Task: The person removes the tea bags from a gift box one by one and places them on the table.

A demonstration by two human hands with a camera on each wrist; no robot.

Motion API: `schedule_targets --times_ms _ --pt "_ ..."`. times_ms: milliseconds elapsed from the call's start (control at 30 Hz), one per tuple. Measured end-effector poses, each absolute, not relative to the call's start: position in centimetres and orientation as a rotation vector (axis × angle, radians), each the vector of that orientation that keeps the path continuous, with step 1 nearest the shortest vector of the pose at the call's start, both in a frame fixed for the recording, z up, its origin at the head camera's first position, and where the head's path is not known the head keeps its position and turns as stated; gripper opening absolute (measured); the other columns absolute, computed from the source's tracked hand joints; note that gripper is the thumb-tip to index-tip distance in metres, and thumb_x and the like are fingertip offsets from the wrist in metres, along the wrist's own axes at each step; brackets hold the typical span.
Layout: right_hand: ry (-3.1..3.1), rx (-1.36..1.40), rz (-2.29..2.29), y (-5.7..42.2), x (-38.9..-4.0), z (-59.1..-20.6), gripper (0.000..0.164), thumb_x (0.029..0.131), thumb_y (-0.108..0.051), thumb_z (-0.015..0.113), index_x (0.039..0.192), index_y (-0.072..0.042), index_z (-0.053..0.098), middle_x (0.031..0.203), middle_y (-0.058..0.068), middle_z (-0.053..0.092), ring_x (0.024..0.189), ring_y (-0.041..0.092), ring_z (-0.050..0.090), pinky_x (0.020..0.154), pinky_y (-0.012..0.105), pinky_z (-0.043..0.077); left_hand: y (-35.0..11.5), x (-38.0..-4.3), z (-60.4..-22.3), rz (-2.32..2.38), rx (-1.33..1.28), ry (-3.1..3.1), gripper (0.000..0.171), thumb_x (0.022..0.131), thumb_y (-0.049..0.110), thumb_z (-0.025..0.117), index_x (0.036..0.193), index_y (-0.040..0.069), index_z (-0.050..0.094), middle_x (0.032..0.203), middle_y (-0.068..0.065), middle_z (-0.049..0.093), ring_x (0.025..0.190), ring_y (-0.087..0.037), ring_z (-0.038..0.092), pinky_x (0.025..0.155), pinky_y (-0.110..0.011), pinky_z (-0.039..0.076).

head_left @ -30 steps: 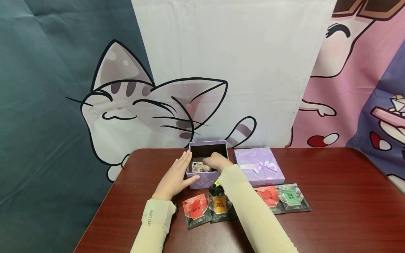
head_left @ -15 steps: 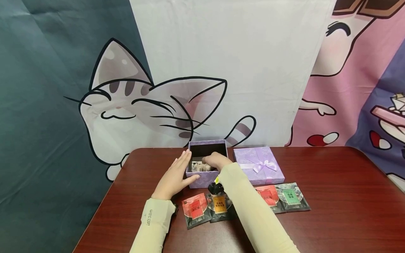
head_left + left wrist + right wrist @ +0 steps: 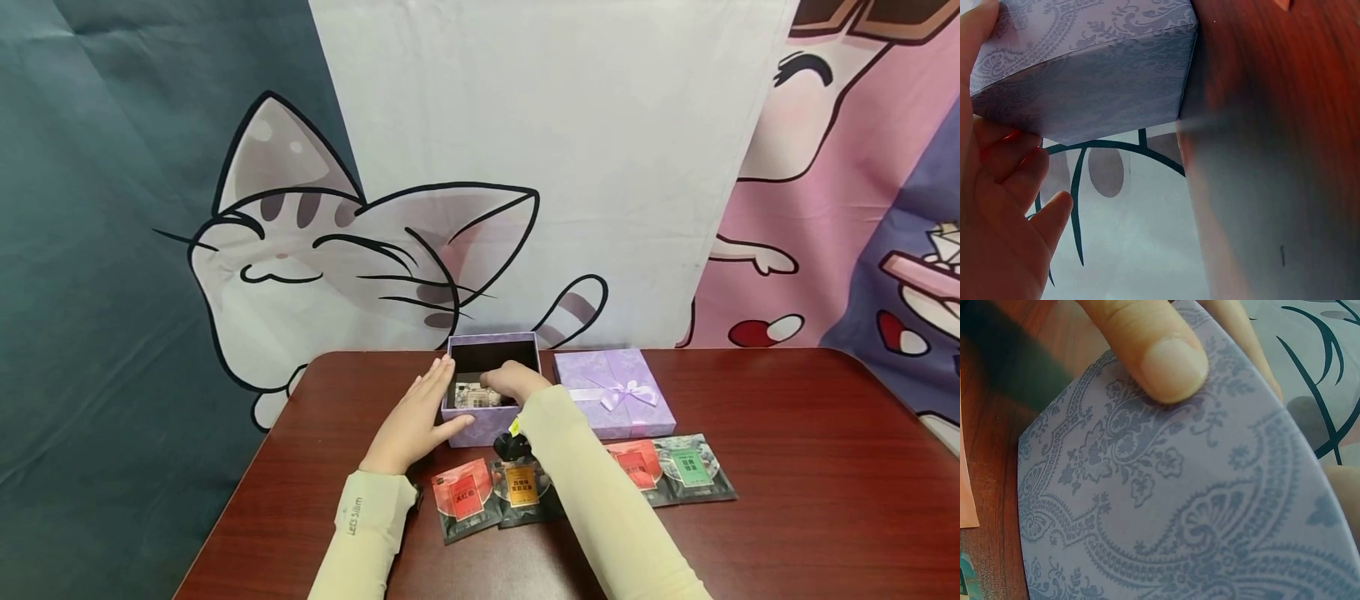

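A lavender patterned gift box [image 3: 483, 428] stands without its lid near the table's far edge. My left hand [image 3: 405, 423] rests against its near left corner, long fingers straight along the left wall. In the right wrist view, the left thumb [image 3: 1169, 365] presses on the front wall. The left wrist view shows the little finger [image 3: 1054, 219] held apart from the box [image 3: 1129, 87]. My right hand [image 3: 515, 382] reaches over the front rim into the box, its fingertips hidden at a pale printed packet [image 3: 472, 395] inside. I cannot tell whether they pinch it.
The lavender lid [image 3: 618, 393] with its ribbon bow lies right of the box. In front are a red tea packet [image 3: 467, 497] and an orange-labelled one [image 3: 522, 486]. Farther right are another red one [image 3: 637, 471] and a green-labelled one [image 3: 692, 468]. My right sleeve [image 3: 600, 492] passes over this row.
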State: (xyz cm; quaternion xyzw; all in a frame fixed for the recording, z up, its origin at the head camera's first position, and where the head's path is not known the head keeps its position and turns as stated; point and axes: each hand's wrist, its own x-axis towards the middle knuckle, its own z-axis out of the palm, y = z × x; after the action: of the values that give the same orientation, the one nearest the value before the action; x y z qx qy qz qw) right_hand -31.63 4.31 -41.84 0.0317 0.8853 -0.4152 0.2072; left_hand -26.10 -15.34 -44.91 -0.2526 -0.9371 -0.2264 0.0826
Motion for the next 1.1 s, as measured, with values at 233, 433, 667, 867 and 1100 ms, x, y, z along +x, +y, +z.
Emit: schedule_targets --times_ms 233,433,667,867,1100 --pt "2.469 0.088 -1.143 4.38 -31.63 -41.77 0.059 0.098 -0.028 0.059 0.144 0.007 0.050 0.148 0.023 0.049 0.132 0.037 0.051 0.108 0.050 0.045 -15.26 -26.13 -44.91 -0.669 -0.749 -2.795 0.091 0.094 0.051 0.069 0.160 0.004 0.027 0.167 -0.010 0.022 0.154 -0.026 0.018 0.124 -0.047 0.017" --pt "2.481 0.079 -1.079 4.42 -31.55 -41.63 0.055 0.099 -0.029 0.058 0.143 0.005 0.053 0.146 0.021 0.052 0.129 0.035 0.053 0.107 0.049 0.045 -15.28 -26.09 -44.83 -0.669 -0.751 -2.799 0.091 0.094 0.051 0.069 0.160 0.003 0.027 0.167 -0.010 0.022 0.154 -0.027 0.019 0.124 -0.047 0.017" --pt "2.461 0.048 -1.051 4.10 -31.95 -41.49 0.046 0.097 -0.027 0.058 0.135 -0.001 0.063 0.140 0.016 0.058 0.111 0.029 0.061 0.099 0.043 0.050 -15.48 -25.97 -44.54 -0.681 -0.736 -2.791 0.091 0.093 0.050 0.070 0.159 0.003 0.029 0.166 -0.010 0.024 0.154 -0.026 0.019 0.123 -0.048 0.018" --pt "2.438 0.068 -1.038 4.09 -32.19 -41.66 0.046 0.099 -0.029 0.058 0.136 -0.003 0.063 0.141 0.015 0.058 0.111 0.028 0.062 0.099 0.044 0.050 -15.46 -26.02 -44.53 -0.677 -0.741 -2.792 0.091 0.093 0.050 0.070 0.159 0.002 0.028 0.166 -0.011 0.024 0.154 -0.028 0.021 0.123 -0.048 0.018" --pt "2.438 0.083 -1.066 4.30 -32.02 -41.86 0.045 0.097 -0.027 0.058 0.134 0.000 0.062 0.129 0.015 0.063 0.101 0.027 0.061 0.093 0.042 0.051 -15.26 -26.09 -44.69 -0.672 -0.749 -2.798 0.091 0.094 0.050 0.069 0.159 0.001 0.029 0.166 -0.011 0.024 0.154 -0.026 0.019 0.123 -0.048 0.018"
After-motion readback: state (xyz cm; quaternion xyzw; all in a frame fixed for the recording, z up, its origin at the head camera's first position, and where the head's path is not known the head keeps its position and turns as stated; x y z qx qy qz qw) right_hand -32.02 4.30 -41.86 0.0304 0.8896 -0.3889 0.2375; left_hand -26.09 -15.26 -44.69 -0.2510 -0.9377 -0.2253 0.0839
